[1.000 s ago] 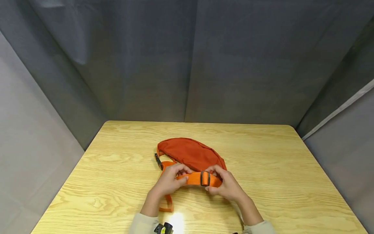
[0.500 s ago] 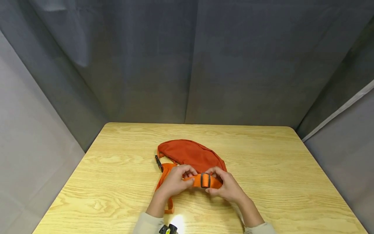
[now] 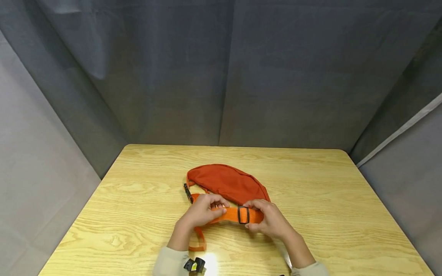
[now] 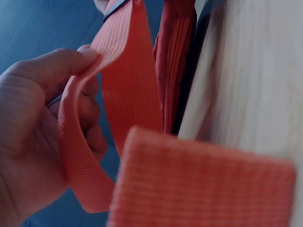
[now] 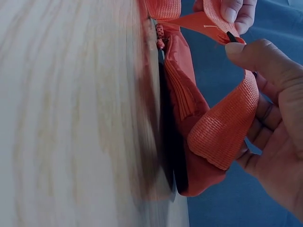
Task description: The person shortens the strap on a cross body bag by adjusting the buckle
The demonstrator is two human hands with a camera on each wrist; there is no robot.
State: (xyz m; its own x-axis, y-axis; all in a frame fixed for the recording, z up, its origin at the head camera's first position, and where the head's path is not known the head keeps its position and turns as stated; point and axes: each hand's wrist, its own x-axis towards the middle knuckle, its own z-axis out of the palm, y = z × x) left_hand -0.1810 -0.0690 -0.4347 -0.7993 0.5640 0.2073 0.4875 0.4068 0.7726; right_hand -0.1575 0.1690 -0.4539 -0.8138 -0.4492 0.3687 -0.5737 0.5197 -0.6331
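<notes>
A red-orange waist bag lies on the table, its orange webbing strap lifted in front of it. My left hand pinches the strap between thumb and fingers, left of a black slider buckle. At the slider's right side, my right hand pinches the webbing, thumb below and fingers above. In the left wrist view a strap loop hangs beside the left palm. From the right wrist view, the strap bends down from the right thumb toward the bag's end.
A black clip buckle sits at the bag's left end. A loose strap end hangs toward the front of the wooden table. Grey curtains stand behind and on both sides.
My left hand first slid right toward the slider, then drew back left, leaving a longer stretch of strap between the hands. The right hand stays nearly in place at the slider.
</notes>
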